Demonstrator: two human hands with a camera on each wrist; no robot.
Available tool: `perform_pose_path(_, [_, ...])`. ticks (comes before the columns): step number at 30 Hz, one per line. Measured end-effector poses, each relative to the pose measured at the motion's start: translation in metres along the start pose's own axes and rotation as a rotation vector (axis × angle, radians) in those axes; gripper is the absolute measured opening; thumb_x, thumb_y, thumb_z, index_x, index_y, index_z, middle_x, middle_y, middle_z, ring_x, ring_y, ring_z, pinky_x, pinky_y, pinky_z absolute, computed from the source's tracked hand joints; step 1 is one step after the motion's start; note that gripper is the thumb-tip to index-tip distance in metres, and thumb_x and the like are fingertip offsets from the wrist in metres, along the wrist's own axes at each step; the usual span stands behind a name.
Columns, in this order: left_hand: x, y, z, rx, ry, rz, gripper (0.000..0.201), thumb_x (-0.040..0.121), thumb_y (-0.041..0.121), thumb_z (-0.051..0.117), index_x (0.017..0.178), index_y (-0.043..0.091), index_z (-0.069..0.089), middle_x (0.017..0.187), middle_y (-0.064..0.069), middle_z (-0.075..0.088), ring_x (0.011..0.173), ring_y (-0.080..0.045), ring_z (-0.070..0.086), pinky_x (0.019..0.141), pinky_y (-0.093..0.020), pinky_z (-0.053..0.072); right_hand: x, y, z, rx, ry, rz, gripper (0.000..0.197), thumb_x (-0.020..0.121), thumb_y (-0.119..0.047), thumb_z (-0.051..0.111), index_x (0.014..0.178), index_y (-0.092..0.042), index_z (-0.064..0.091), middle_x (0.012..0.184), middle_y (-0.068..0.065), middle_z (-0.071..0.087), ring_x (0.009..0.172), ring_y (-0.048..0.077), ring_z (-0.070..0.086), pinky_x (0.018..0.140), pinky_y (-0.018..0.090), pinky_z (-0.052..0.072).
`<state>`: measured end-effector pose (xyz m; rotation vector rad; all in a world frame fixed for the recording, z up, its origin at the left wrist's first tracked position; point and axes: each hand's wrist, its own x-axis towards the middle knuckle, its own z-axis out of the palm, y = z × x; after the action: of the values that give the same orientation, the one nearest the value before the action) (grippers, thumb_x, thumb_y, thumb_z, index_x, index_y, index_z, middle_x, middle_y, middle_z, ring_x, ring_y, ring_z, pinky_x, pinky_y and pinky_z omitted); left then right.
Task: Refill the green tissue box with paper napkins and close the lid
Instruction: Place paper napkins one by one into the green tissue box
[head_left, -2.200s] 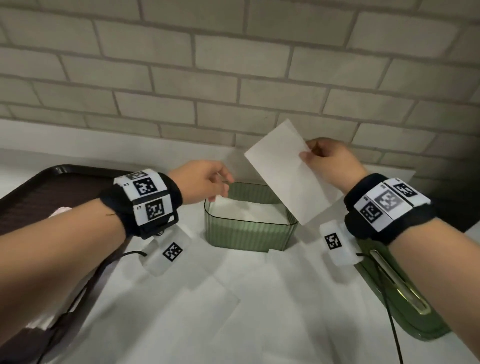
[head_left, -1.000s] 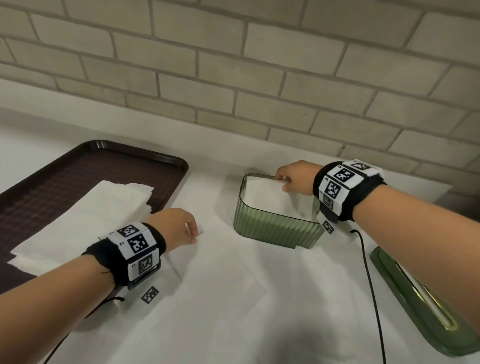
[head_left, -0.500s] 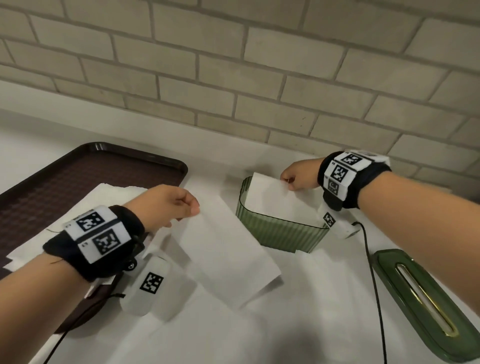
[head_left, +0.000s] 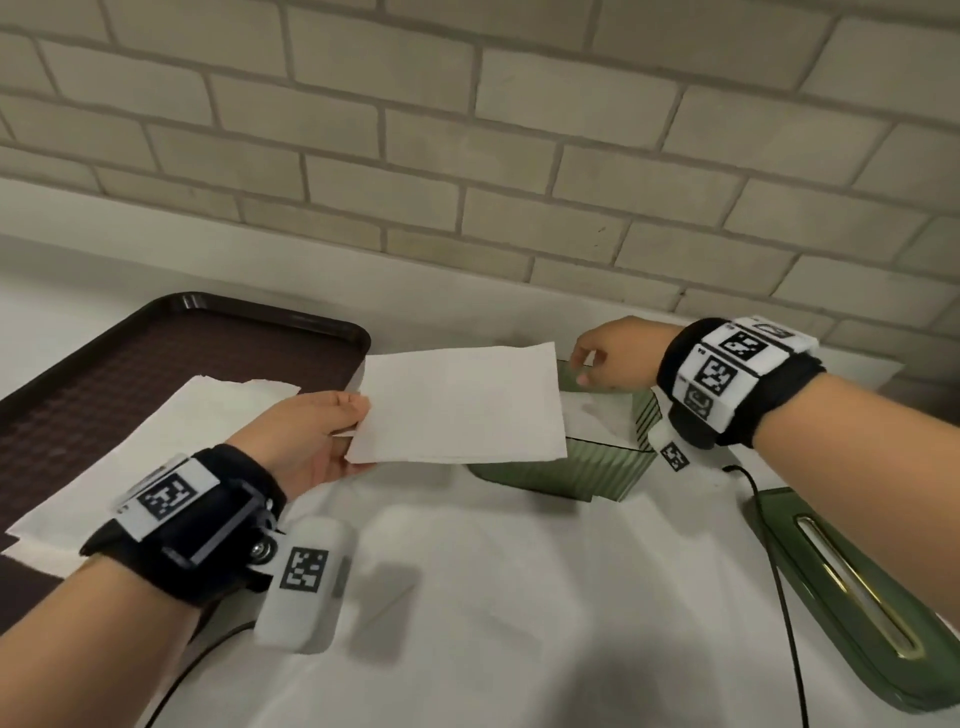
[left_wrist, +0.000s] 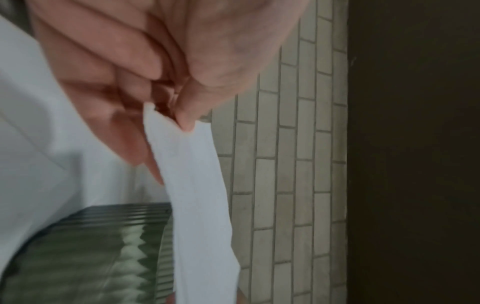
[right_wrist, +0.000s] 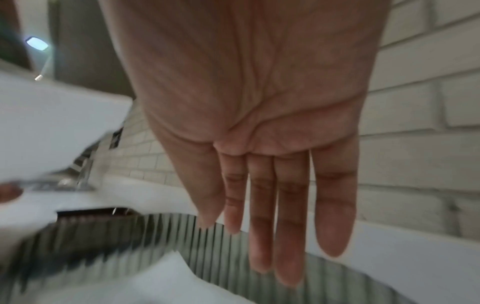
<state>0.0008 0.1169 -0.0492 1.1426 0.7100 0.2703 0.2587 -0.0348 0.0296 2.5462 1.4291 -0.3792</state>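
Observation:
My left hand (head_left: 332, 431) pinches the left edge of a white paper napkin (head_left: 460, 408) and holds it flat in the air, over the left part of the green ribbed tissue box (head_left: 587, 478). In the left wrist view thumb and fingers (left_wrist: 187, 117) pinch the napkin (left_wrist: 197, 195) above the box (left_wrist: 91, 257). My right hand (head_left: 610, 358) hovers over the box's far right corner with straight fingers (right_wrist: 288, 226), holding nothing. Napkins (right_wrist: 161, 281) lie inside the box (right_wrist: 233, 257). The green lid (head_left: 857, 597) with its slot lies on the table at the right.
A dark brown tray (head_left: 104, 374) at the left carries a stack of white napkins (head_left: 156, 452). White paper sheets (head_left: 493, 597) cover the table in front of the box. A black cable (head_left: 779, 597) runs past the lid. A brick wall (head_left: 467, 156) stands close behind.
My left hand has lifted the napkin from the table and carried it right, over the box. My right hand has let go of the napkin in the box and risen slightly.

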Motion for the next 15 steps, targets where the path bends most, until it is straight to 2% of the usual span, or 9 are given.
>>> perform_pose_path(1, [0.002,0.000,0.005,-0.006,0.018,0.006,0.019,0.100,0.014,0.038,0.105,0.006,0.055,0.097,-0.012,0.065,0.082,-0.021,0.062,0.079,-0.038,0.054,-0.005,0.006,0.003,0.079,-0.008,0.010,0.026,0.094,-0.029,0.052,0.117,-0.019,0.059,0.112,-0.001,0.061,0.091,0.015,0.062,0.080,0.022,0.042])
perform_pose_path(2, [0.006,0.002,0.009,-0.007,0.041,0.016,0.017,0.100,0.014,0.038,0.101,0.007,0.053,0.094,-0.010,0.064,0.079,-0.020,0.062,0.073,-0.035,0.057,-0.010,0.013,0.006,0.162,-0.001,0.022,0.023,0.094,-0.027,0.051,0.114,-0.018,0.060,0.105,-0.001,0.065,0.080,0.012,0.064,0.077,0.023,0.046])
perform_pose_path(4, [0.013,0.007,0.021,-0.015,0.059,0.038,0.016,0.101,0.012,0.037,0.098,0.008,0.053,0.093,-0.009,0.062,0.077,-0.017,0.061,0.057,-0.026,0.058,-0.020,0.023,0.016,0.401,0.026,0.045,0.023,0.098,-0.021,0.045,0.112,-0.011,0.061,0.093,0.004,0.069,0.070,0.010,0.063,0.068,0.021,0.051])
perform_pose_path(6, [0.020,0.013,0.036,-0.017,0.070,0.048,0.016,0.101,0.011,0.037,0.097,0.009,0.052,0.093,-0.007,0.060,0.077,-0.015,0.058,0.049,-0.022,0.056,-0.033,0.027,0.024,0.832,0.031,0.091,0.030,0.101,-0.021,0.038,0.115,-0.003,0.057,0.086,0.011,0.067,0.069,0.016,0.063,0.063,0.020,0.054])
perform_pose_path(9, [0.032,0.022,0.063,0.014,0.095,0.053,0.018,0.100,0.008,0.038,0.086,0.011,0.049,0.088,-0.007,0.056,0.072,-0.015,0.055,0.044,-0.021,0.054,-0.052,0.024,0.031,1.376,0.033,0.142,0.034,0.100,-0.035,0.037,0.111,-0.006,0.052,0.089,0.022,0.066,0.074,0.028,0.067,0.073,0.032,0.057])
perform_pose_path(12, [0.042,0.028,0.089,0.062,0.122,0.038,0.018,0.100,0.007,0.039,0.084,0.011,0.046,0.090,-0.007,0.054,0.069,-0.017,0.055,0.040,-0.020,0.053,-0.059,0.022,0.037,1.517,0.096,0.136,0.029,0.095,-0.040,0.046,0.103,-0.013,0.050,0.092,0.020,0.066,0.075,0.027,0.067,0.078,0.038,0.055])
perform_pose_path(15, [0.048,0.033,0.110,0.113,0.120,0.014,0.017,0.099,0.007,0.040,0.085,0.011,0.047,0.091,-0.008,0.052,0.068,-0.017,0.055,0.037,-0.019,0.051,-0.059,0.024,0.050,1.459,0.199,0.151,0.029,0.090,-0.023,0.062,0.112,-0.011,0.048,0.090,0.010,0.062,0.076,0.022,0.063,0.072,0.033,0.053])
